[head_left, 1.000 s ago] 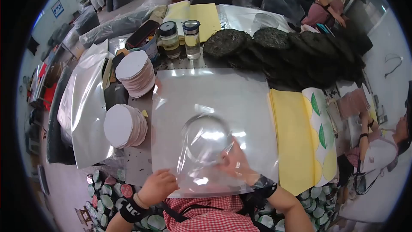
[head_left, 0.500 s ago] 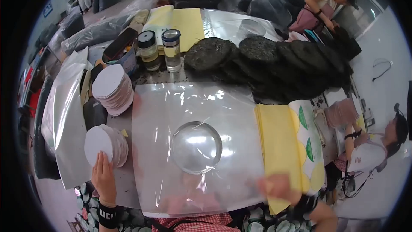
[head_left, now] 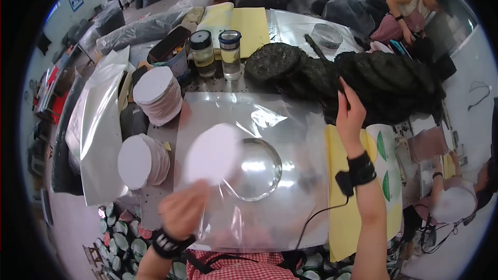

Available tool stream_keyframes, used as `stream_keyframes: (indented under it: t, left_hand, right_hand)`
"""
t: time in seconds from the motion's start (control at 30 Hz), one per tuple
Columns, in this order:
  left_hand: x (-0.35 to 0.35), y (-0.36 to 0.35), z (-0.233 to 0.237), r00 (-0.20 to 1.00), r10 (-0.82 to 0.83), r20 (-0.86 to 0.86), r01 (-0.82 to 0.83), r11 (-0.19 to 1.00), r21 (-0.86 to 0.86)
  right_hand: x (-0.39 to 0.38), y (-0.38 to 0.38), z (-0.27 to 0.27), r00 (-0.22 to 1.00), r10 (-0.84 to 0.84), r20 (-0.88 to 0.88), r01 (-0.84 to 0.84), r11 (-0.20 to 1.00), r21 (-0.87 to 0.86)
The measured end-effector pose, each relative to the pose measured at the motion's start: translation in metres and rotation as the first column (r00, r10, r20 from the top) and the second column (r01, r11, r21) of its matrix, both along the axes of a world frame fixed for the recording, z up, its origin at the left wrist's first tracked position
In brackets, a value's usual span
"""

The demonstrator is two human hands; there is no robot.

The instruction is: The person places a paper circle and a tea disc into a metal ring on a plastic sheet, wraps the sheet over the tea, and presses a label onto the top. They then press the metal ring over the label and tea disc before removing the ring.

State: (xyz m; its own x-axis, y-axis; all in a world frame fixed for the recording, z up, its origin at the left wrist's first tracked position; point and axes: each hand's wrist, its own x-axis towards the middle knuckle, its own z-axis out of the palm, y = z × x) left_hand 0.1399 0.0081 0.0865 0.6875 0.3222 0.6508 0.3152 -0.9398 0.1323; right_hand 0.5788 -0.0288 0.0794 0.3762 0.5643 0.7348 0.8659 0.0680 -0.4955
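Note:
A white paper disc (head_left: 214, 153) is pinched in my left hand (head_left: 184, 208), raised over the left part of the clear plastic sheet (head_left: 301, 176). Partly behind the disc, a clear round ring (head_left: 279, 168) lies on the sheet. My right hand (head_left: 351, 110) reaches forward to the dark, round seaweed-like cakes (head_left: 384, 72). Its fingertips close on the edge of one cake, which looks lifted and edge-on. Two stacks of white discs, a near one (head_left: 136, 162) and a far one (head_left: 154, 91), stand left of the sheet.
Two lidded glass jars (head_left: 231, 59) stand behind the sheet. Yellow paper sheets (head_left: 345, 202) lie at the right. Another clear ring (head_left: 327, 36) is at the back. Co-workers sit at the right (head_left: 459, 197) and back right (head_left: 407, 13).
My left hand has left the near stack with a white disc and moved right. My right hand has moved from the near right forward to the dark cakes, one of which is tipped up.

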Motion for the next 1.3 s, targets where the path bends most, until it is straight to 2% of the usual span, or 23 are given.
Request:
stream_keyframes:
  t: [0.03,0.1,0.17,0.23,0.27,0.3,0.37,0.43,0.47,0.53,0.6,0.63,0.7,0.73,0.83,0.87,0.97,1.07,1.13,1.17,1.2,1.27,1.3]
  left_hand:
    - [0.027,-0.003,-0.018,0.975,-0.222,0.0,0.222,0.972,-0.082]
    - [0.056,-0.018,-0.077,0.941,-0.264,-0.21,0.25,0.964,-0.094]
    - [0.054,-0.014,-0.1,0.94,-0.26,-0.22,0.236,0.963,-0.129]
    - [0.044,-0.024,-0.101,0.928,-0.275,-0.251,0.228,0.953,-0.202]
    - [0.044,-0.022,-0.094,0.93,-0.29,-0.227,0.25,0.95,-0.188]
    - [0.042,-0.019,-0.086,0.93,-0.303,-0.206,0.272,0.948,-0.167]
    - [0.017,-0.027,-0.074,0.888,-0.376,-0.264,0.318,0.918,-0.236]
    - [0.004,-0.029,-0.067,0.888,-0.383,-0.254,0.272,0.884,-0.381]
    - [0.007,-0.019,-0.078,0.935,-0.31,-0.172,0.222,0.89,-0.398]
    - [0.047,0.006,-0.045,0.94,-0.186,-0.287,0.089,0.944,-0.319]
    - [0.083,0.028,-0.039,0.878,-0.118,-0.464,-0.041,0.947,-0.318]
    - [0.092,0.024,-0.049,0.878,-0.126,-0.462,-0.032,0.947,-0.319]
    - [0.11,0.023,-0.075,0.675,-0.001,-0.738,-0.163,0.975,-0.151]
    - [0.114,0.025,-0.084,0.602,0.003,-0.799,-0.209,0.966,-0.154]
    - [0.113,0.028,-0.114,0.675,-0.03,-0.737,-0.098,0.987,-0.13]
    - [0.118,0.029,-0.103,0.644,-0.137,-0.753,-0.19,0.924,-0.331]
    - [0.12,0.031,-0.11,0.67,-0.141,-0.729,-0.199,0.912,-0.359]
    - [0.11,0.03,-0.091,0.708,-0.22,-0.671,-0.169,0.87,-0.464]
    - [0.078,0.036,-0.102,0.962,-0.17,-0.215,0.075,0.917,-0.391]
    - [0.06,0.03,-0.086,0.977,0.167,-0.135,-0.206,0.902,-0.38]
    - [0.032,0.035,-0.1,0.917,0.399,-0.03,-0.399,0.909,-0.118]
    - [-0.03,0.061,-0.131,0.833,0.351,-0.427,-0.532,0.718,-0.449]
    - [-0.031,0.05,-0.105,0.826,0.364,-0.431,-0.546,0.707,-0.449]
  right_hand:
    - [-0.015,-0.016,-0.006,0.976,0.047,-0.21,-0.045,0.999,0.013]
    - [-0.045,-0.05,-0.001,0.925,-0.032,-0.378,-0.012,0.994,-0.111]
    - [-0.086,-0.08,-0.003,0.878,0.023,-0.479,-0.103,0.984,-0.143]
    - [-0.127,-0.101,-0.014,0.975,0.195,-0.11,-0.214,0.955,-0.207]
    - [-0.143,-0.105,-0.029,0.931,0.345,0.117,-0.299,0.908,-0.294]
    - [-0.157,-0.106,-0.049,0.812,0.486,0.324,-0.354,0.85,-0.389]
    - [-0.186,-0.119,-0.083,0.798,0.531,0.287,-0.364,0.802,-0.473]
    - [-0.188,-0.109,-0.081,0.776,0.574,0.26,-0.368,0.748,-0.553]
    - [-0.182,-0.099,-0.061,0.792,0.579,0.194,-0.423,0.75,-0.509]
    - [-0.181,-0.084,-0.032,0.816,0.57,0.092,-0.468,0.746,-0.475]
    - [-0.186,-0.052,-0.015,0.934,0.357,-0.002,-0.241,0.626,-0.742]
    - [-0.195,-0.043,-0.038,0.937,0.349,0.0,-0.234,0.628,-0.742]
    - [-0.202,-0.021,-0.099,0.881,0.212,0.423,0.212,0.623,-0.753]
    - [-0.203,-0.021,-0.094,0.84,0.256,0.479,0.243,0.611,-0.754]
    - [-0.203,-0.017,-0.104,0.854,0.264,0.448,0.24,0.564,-0.79]
    - [-0.204,-0.015,-0.114,0.858,0.259,0.443,0.241,0.559,-0.793]
    - [-0.2,-0.011,-0.128,0.916,0.247,0.316,0.142,0.538,-0.831]
    - [-0.2,-0.016,-0.124,0.903,0.25,0.35,0.154,0.571,-0.806]
    - [-0.201,-0.012,-0.128,0.912,0.222,0.346,0.164,0.575,-0.802]
    - [-0.202,-0.014,-0.13,0.917,0.221,0.334,0.16,0.562,-0.812]
    - [-0.201,-0.015,-0.123,0.902,0.264,0.343,0.16,0.534,-0.83]
    - [-0.199,-0.016,-0.121,0.898,0.274,0.344,0.154,0.536,-0.83]
    - [-0.2,-0.017,-0.118,0.886,0.297,0.357,0.152,0.541,-0.827]
